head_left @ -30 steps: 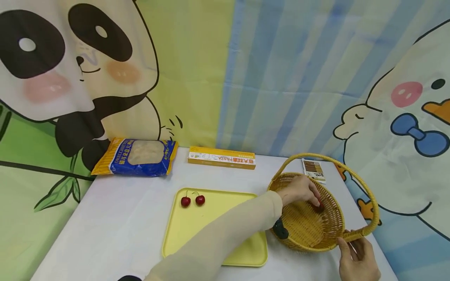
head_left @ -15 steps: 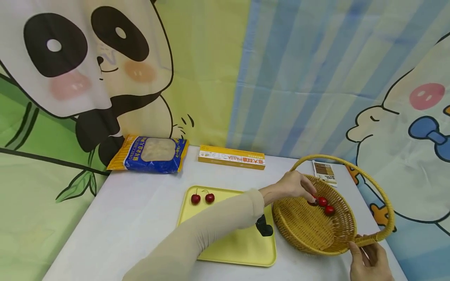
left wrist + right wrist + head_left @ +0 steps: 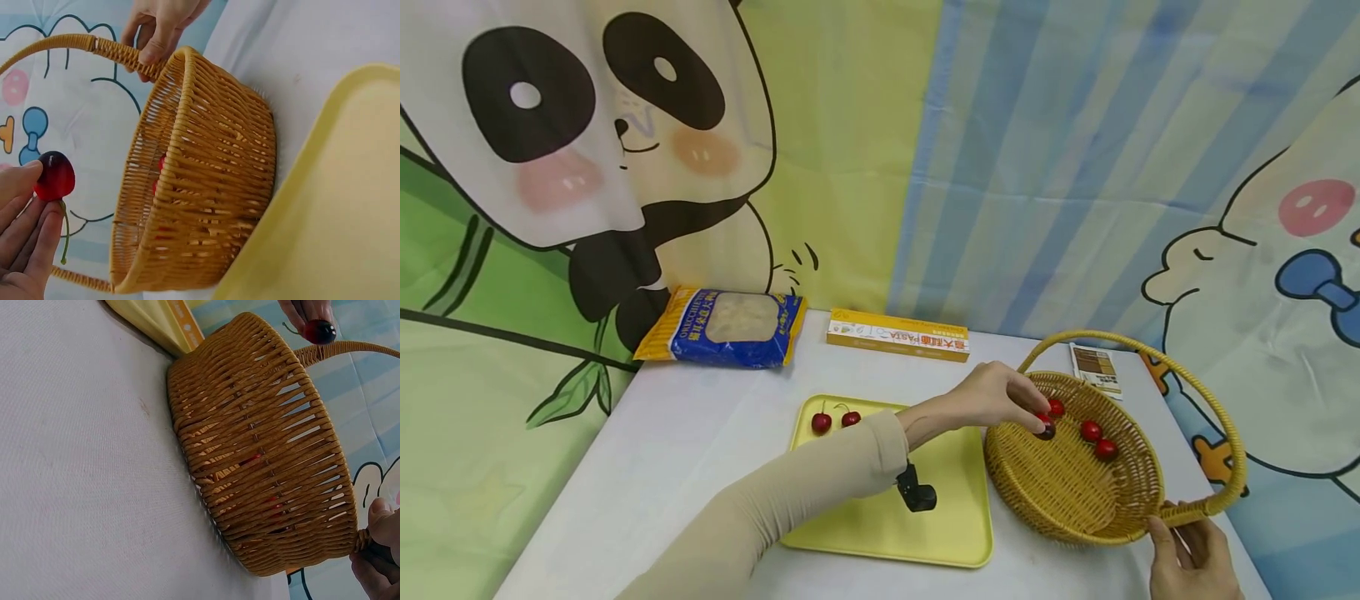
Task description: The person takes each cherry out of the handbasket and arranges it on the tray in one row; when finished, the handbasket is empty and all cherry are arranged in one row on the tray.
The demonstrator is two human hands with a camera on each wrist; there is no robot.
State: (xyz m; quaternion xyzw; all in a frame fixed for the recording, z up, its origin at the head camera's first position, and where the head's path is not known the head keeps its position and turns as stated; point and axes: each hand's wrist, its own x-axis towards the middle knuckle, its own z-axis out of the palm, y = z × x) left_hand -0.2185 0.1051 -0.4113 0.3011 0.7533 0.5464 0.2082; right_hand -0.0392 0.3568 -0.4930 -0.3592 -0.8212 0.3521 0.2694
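Your left hand [image 3: 992, 398] is the thing that has changed. A second ago it reaches deep into the basket [image 3: 1022, 508], at the right of the frame; now it sits further left, over the basket's upper-left edge, nearer the tray. Your thumb and fingertips are closed in a light pinch on one dark red cherry [image 3: 1045, 429], and in the left wrist view its green stem [image 3: 65, 234] hangs down from your grip. Both wrist views show that cherry apart from the rim and outside the basket's mouth, so it is lifted off the basket's floor and not set down anywhere.

Your drawing back also uncovers more fruit: three cherries [image 3: 1106, 450] show inside the basket, two close together and one just past your fingertips. Your hand and the weave hide part of the inside, so I can't tell whether more lie there.

Your right hand [image 3: 1195, 558], at the lower right, stays as it was, thumb and fingers curled around the foot of the handle [image 3: 1238, 454], which likely steadies the basket. Two stemmed cherries [image 3: 822, 423] lie side by side at the upper left of the yellow tray [image 3: 940, 533], also as before. I judge you mid-carry, with this single cherry still unplaced.
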